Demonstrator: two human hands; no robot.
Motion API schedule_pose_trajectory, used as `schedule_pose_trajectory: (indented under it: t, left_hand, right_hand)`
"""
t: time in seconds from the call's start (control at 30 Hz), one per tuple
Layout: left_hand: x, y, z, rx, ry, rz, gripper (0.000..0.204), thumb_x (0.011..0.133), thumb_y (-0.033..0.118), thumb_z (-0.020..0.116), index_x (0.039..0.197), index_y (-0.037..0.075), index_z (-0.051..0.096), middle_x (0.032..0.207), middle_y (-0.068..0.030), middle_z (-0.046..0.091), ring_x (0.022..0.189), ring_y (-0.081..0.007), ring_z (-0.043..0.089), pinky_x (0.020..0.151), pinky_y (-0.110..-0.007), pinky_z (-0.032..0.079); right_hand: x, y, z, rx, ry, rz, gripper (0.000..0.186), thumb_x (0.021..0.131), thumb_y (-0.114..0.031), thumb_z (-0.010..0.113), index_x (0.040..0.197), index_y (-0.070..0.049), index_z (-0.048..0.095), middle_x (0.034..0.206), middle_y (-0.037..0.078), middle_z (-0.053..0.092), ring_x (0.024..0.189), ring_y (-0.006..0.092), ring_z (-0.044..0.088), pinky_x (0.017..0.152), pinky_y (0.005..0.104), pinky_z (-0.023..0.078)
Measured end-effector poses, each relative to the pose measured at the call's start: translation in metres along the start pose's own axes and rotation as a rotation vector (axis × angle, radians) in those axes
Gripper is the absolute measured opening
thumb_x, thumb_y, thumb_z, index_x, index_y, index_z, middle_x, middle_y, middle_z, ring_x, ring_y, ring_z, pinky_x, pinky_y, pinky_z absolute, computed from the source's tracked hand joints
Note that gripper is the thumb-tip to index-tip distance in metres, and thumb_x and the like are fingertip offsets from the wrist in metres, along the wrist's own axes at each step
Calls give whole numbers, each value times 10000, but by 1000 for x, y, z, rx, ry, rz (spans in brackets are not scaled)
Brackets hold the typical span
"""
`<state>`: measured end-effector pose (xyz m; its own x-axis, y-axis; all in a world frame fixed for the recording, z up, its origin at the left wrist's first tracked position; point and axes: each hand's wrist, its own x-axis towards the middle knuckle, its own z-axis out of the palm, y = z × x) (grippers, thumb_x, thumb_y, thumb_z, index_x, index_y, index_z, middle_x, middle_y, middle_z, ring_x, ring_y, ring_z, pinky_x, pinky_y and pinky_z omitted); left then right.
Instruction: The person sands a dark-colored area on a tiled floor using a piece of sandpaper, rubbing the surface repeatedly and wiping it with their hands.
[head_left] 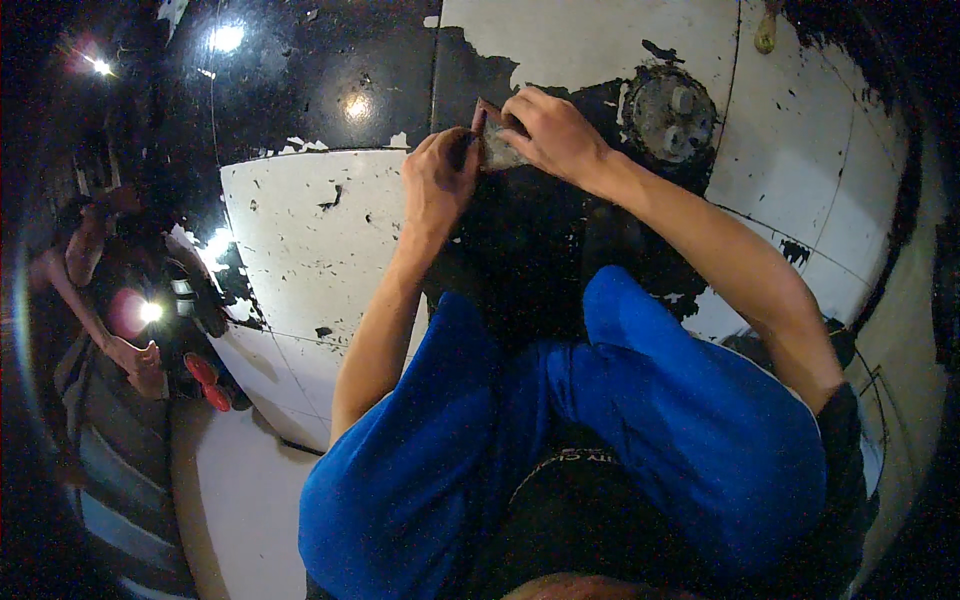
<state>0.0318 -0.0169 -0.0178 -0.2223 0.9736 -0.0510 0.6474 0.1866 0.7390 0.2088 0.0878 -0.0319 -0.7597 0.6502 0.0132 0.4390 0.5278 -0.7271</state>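
Observation:
My left hand (438, 185) and my right hand (556, 137) are close together over the dark patch in front of my knees. Between them is a small flat greyish piece (499, 153) with a reddish-brown strip (481, 114) along its left and upper edge. The left fingers are curled against its left side, and the right fingers pinch it near the top right. Its exact kind is not clear, and the fingers cover part of it. Both forearms reach in past my blue trousers (690, 390).
A worn white surface (310, 225) with black peeling patches lies around me. To the right sits a round grey dish (668, 115) with lumps on it. Farther right is a small yellowish object (766, 35). At left are another person's arm (85, 300), red footwear (205, 380) and bright lights.

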Motion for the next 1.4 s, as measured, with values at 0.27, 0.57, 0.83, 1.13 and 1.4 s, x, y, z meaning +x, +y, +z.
schedule_pose_trajectory:
  t: [0.27,0.57,0.83,1.13,1.4]
  left_hand:
    - [4,-2,-7,44,1,48,190,875,117,712,1027,3,719,937,-165,720,800,-322,708,730,-373,556]
    - [21,10,-11,4,-99,51,253,880,117,677,1112,18,683,967,-168,678,900,-373,649,827,-456,514]
    - [24,2,-9,32,-95,45,278,856,82,665,1120,-4,678,1000,-193,694,926,-397,670,843,-450,529]
    - [29,11,-11,250,-88,108,403,764,55,713,1163,17,670,1034,-190,640,992,-406,618,897,-454,516]
    - [36,-5,-7,163,-48,94,288,782,113,750,1057,39,711,989,-166,698,840,-333,685,738,-412,550]
  right_hand:
    - [5,-4,0,7,56,11,223,865,-76,644,1079,-22,617,931,188,644,863,392,655,784,458,542]
    - [6,2,2,-8,93,-63,259,871,-77,649,1123,-18,635,957,197,660,874,396,657,797,452,550]
    - [10,4,8,18,81,-1,202,901,-110,674,1072,-19,615,895,194,661,812,397,662,729,443,545]
    - [12,5,7,41,100,-24,175,917,-98,650,1077,-29,630,925,185,671,832,395,663,739,449,538]
    - [9,2,9,16,111,-8,209,904,-113,665,1094,-31,636,909,177,646,827,387,653,748,450,543]
